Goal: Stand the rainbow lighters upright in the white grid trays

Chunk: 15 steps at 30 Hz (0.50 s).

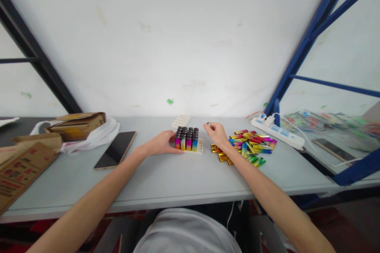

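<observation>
Several upright lighters [186,139] with black tops and shiny rainbow bodies stand close together in a white holed tray [200,147]. The tray's right end shows bare holes. My left hand [163,142] is closed around the left side of this group, thumb along the front edge and fingers behind. To the right of the tray, my right hand [216,132] is raised above the table in a pinch. A small dark end, like a lighter's top, pokes out at its fingertips; the rest is hidden. Under and beside my right forearm lies a loose pile of shiny coloured lighters [252,144].
A second white tray [181,121] lies behind the first, near the wall. A phone [115,150], a white plastic bag [102,134] and cardboard boxes [29,162] are at left. A power strip [277,131] with plugs and cables sits at right, beside a blue metal frame [297,63].
</observation>
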Motion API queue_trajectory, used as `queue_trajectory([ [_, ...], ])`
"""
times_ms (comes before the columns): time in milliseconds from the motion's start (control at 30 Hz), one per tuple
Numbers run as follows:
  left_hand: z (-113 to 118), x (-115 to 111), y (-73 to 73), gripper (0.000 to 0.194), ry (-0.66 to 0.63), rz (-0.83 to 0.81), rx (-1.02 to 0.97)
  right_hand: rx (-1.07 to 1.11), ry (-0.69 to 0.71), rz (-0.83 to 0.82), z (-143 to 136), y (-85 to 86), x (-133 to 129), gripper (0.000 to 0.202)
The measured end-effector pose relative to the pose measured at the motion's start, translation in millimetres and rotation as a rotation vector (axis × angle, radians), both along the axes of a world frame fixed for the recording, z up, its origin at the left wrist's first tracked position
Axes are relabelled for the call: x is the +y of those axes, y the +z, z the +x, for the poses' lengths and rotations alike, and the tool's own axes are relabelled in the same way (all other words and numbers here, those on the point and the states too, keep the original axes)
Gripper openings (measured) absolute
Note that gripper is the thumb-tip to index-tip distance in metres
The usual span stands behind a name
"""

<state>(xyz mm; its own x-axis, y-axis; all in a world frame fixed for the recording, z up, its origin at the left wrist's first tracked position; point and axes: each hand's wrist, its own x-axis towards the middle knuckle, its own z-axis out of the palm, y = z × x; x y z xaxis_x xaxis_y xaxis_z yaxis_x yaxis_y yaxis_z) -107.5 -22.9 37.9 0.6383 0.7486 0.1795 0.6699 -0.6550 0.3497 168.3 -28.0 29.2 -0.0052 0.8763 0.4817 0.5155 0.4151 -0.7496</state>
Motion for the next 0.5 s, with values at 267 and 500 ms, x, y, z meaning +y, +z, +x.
queue_trajectory([
  [267,0.5,-1.2,0.5,0.062,-0.002,0.0,-0.001,-0.035,0.023,0.018,2.6,2.6,2.0,0.043],
  [500,0.5,-1.7,0.7,0.063,0.015,-0.024,-0.002,-0.11,0.358,-0.049,9.1,5.9,3.0,0.045],
])
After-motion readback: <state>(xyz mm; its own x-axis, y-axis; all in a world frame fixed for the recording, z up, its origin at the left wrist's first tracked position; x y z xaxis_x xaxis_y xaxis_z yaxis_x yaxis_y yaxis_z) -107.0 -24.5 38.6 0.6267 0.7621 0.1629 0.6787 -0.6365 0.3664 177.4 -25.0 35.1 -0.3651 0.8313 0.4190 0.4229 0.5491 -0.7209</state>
